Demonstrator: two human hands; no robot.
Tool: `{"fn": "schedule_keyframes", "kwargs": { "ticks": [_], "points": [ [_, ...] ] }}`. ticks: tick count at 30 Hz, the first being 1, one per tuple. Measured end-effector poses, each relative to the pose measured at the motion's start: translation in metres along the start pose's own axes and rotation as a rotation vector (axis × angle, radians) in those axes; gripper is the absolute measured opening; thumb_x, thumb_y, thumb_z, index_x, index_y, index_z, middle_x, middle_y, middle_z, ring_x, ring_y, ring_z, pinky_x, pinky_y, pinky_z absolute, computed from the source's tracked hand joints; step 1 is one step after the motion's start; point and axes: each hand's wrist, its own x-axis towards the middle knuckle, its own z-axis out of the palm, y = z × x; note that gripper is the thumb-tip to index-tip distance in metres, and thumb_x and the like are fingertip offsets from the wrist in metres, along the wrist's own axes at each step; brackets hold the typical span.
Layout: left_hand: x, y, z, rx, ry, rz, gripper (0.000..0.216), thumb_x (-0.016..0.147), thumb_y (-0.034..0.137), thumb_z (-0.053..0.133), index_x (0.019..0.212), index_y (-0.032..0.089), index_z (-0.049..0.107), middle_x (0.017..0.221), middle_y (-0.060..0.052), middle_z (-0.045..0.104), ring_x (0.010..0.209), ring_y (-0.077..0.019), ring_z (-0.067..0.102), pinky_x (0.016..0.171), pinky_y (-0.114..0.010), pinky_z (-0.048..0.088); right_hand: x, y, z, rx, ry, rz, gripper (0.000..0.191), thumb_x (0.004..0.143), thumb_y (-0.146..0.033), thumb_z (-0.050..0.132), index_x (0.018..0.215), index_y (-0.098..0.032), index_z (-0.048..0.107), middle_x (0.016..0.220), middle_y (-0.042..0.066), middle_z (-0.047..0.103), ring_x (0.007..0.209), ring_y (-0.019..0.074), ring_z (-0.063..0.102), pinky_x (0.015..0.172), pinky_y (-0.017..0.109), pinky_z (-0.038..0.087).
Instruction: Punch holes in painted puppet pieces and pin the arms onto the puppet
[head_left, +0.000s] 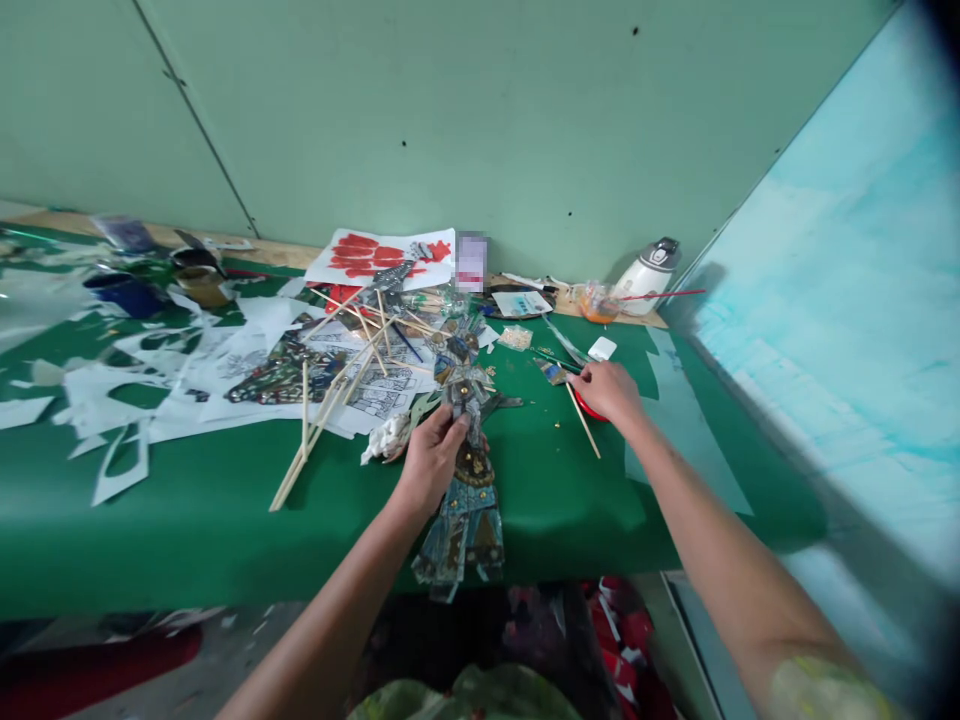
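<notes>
- So the left hand (435, 455) has its grip closed round the middle of a jointed cut-out figure (472, 495), thumb on top, right about the centre of the frame.
- That figure's long axis runs pretty much up and down the frame: patterned top end away from the person, blue-grey strips at the bottom by the near edge of the worktop (225, 540).
- Right hand (611, 395) is right of centre, fingers bunched together beside a small painted piece (552, 371) and just over a red round object (592, 406). Can't tell if its grip is actually pinching anything, fingertips are too small and blurry.
- Key bit of geometry imo: the painted piece lies left of the right grip, between it and the figure's upper end, so the right hand is the nearer one. A thin wooden stick (589, 430) slants from that spot down and to the right, while the figure stays roughly vertical in frame.
- Around the left hand: crumpled white material (386, 438) just to its left, then loose wooden sticks (322, 430) further left.
- Upper right of the figure there's a bag of small beads or grains (514, 338), and a white square item (602, 348) sits just above the right hand.
</notes>
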Motion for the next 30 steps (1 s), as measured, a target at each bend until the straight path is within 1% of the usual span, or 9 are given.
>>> {"fn": "schedule_keyframes", "kwargs": {
  "ticks": [4, 8, 12, 14, 16, 20, 24, 28, 30],
  "points": [
    [0.0, 0.0, -0.003, -0.034, -0.021, -0.012, 0.028, 0.078, 0.043, 0.065, 0.076, 0.018, 0.053, 0.062, 0.001, 0.061, 0.057, -0.0142, 0.058, 0.055, -0.025, 0.044, -0.001, -0.002, 0.013, -0.012, 0.015, -0.013, 0.015, 0.079, -0.034, 0.063, 0.075, -0.019, 0.067, 0.083, 0.011, 0.069, 0.085, 0.0244, 0.062, 0.071, 0.033, 0.043],
    [0.0, 0.002, -0.004, -0.01, -0.036, 0.009, 0.027, 0.079, 0.043, 0.064, 0.075, 0.018, 0.053, 0.063, 0.0, 0.063, 0.06, -0.0149, 0.059, 0.057, -0.025, 0.043, -0.001, 0.001, 0.014, 0.206, 0.063, -0.007, 0.008, 0.075, -0.025, 0.062, 0.07, -0.02, 0.063, 0.076, 0.006, 0.068, 0.074, 0.0199, 0.061, 0.071, 0.032, 0.043],
    [0.0, 0.005, -0.004, 0.011, -0.063, 0.041, 0.025, 0.081, 0.041, 0.061, 0.077, 0.017, 0.055, 0.067, -0.003, 0.065, 0.064, -0.0158, 0.062, 0.062, -0.026, 0.046, -0.01, 0.001, -0.006, 0.605, 0.051, -0.11, 0.012, 0.073, -0.03, 0.062, 0.069, -0.019, 0.06, 0.068, 0.002, 0.064, 0.064, 0.0165, 0.058, 0.067, 0.031, 0.045],
    [0.0, 0.004, -0.003, -0.018, -0.067, 0.032, 0.025, 0.081, 0.041, 0.061, 0.078, 0.017, 0.055, 0.071, -0.004, 0.066, 0.067, -0.0168, 0.063, 0.063, -0.027, 0.048, -0.017, -0.004, -0.023, 0.759, -0.012, -0.172, 0.015, 0.072, -0.033, 0.063, 0.071, -0.019, 0.059, 0.068, 0.001, 0.063, 0.061, 0.0156, 0.058, 0.064, 0.031, 0.045],
    [0.0, 0.003, -0.003, -0.069, -0.063, 0.014, 0.025, 0.08, 0.041, 0.061, 0.079, 0.017, 0.055, 0.073, -0.005, 0.067, 0.068, -0.0177, 0.064, 0.062, -0.028, 0.049, -0.025, -0.012, -0.042, 0.837, -0.088, -0.225, 0.017, 0.073, -0.034, 0.064, 0.074, -0.018, 0.059, 0.069, 0.002, 0.064, 0.061, 0.0154, 0.058, 0.062, 0.031, 0.046],
    [0.001, 0.003, 0.0, -0.175, -0.027, -0.013, 0.022, 0.079, 0.038, 0.062, 0.084, 0.017, 0.055, 0.074, -0.004, 0.067, 0.067, -0.0181, 0.065, 0.057, -0.028, 0.05, -0.038, -0.032, -0.074, 0.716, -0.217, -0.39, 0.015, 0.075, -0.033, 0.064, 0.076, -0.018, 0.062, 0.069, 0.001, 0.062, 0.063, 0.0146, 0.055, 0.061, 0.03, 0.044],
    [0.005, 0.007, 0.004, -0.184, -0.018, 0.012, 0.024, 0.077, 0.039, 0.062, 0.085, 0.016, 0.058, 0.074, -0.004, 0.067, 0.069, -0.0181, 0.064, 0.056, -0.026, 0.049, -0.043, -0.055, -0.089, 0.564, -0.343, -0.586, 0.009, 0.075, -0.029, 0.062, 0.071, -0.02, 0.063, 0.076, 0.002, 0.06, 0.064, 0.0136, 0.053, 0.06, 0.029, 0.042],
    [0.003, 0.011, 0.006, -0.102, 0.018, 0.059, 0.028, 0.074, 0.04, 0.067, 0.084, 0.015, 0.062, 0.077, -0.003, 0.068, 0.078, -0.0174, 0.064, 0.066, -0.025, 0.049, -0.042, -0.08, -0.099, 0.462, -0.52, -0.653, 0.006, 0.075, -0.026, 0.061, 0.074, -0.02, 0.062, 0.075, 0.002, 0.061, 0.065, 0.0137, 0.052, 0.06, 0.028, 0.04],
    [-0.004, 0.012, 0.007, -0.097, -0.001, 0.026, 0.032, 0.074, 0.044, 0.068, 0.087, 0.015, 0.063, 0.08, -0.003, 0.068, 0.076, -0.0166, 0.064, 0.066, -0.025, 0.049, -0.043, -0.092, -0.103, 0.382, -0.587, -0.682, 0.002, 0.075, -0.021, 0.059, 0.074, -0.02, 0.06, 0.074, 0.001, 0.06, 0.064, 0.0129, 0.051, 0.058, 0.027, 0.038]
  ]
}}
